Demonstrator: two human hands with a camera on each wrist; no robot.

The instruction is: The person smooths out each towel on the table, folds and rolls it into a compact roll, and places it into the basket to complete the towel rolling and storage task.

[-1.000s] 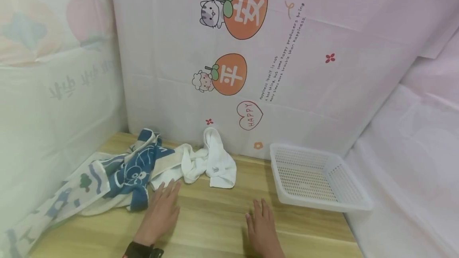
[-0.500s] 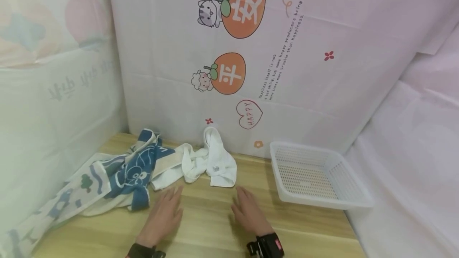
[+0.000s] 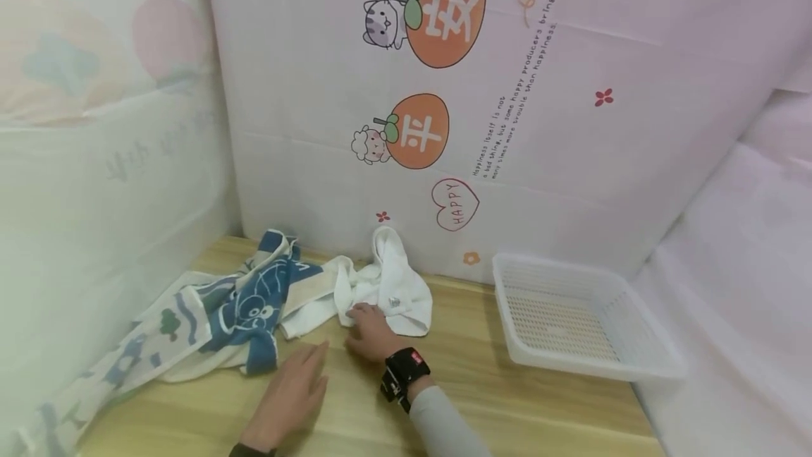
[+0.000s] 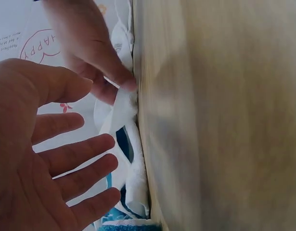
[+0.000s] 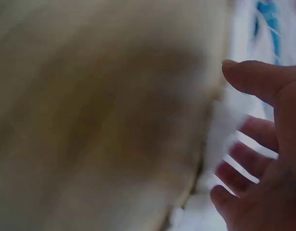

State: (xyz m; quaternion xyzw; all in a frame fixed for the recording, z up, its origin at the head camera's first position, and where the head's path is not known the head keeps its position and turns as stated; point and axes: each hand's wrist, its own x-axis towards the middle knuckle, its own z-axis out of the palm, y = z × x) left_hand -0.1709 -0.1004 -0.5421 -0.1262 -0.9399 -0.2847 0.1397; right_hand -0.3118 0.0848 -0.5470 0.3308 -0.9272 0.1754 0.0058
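Note:
A crumpled white towel (image 3: 409, 291) with a small grey mark lies against the back wall in the head view. My right hand (image 3: 373, 336) reaches in at its front edge, fingertips overlapping the cloth. In the right wrist view the fingers (image 5: 249, 159) are loosely bent and the thumb stands apart from them, with nothing pinched. My left hand (image 3: 292, 390) hovers over the table, left of the right hand and short of the towels; the left wrist view shows its fingers (image 4: 85, 154) spread. A blue-and-cream patterned towel (image 3: 256, 305) lies bunched to the left, its end stretching to the front left.
On the right of the wooden table (image 3: 355, 415) stands a white plastic basket (image 3: 571, 367) with slotted sides. Printed white sheets hang as a back wall (image 3: 304, 182) and as side walls. Both towels lie close to the back wall.
My right hand has moved left and forward, from the bare table near the basket to the white towel's front edge. The left hand has stayed nearly in place. The view has shifted slightly.

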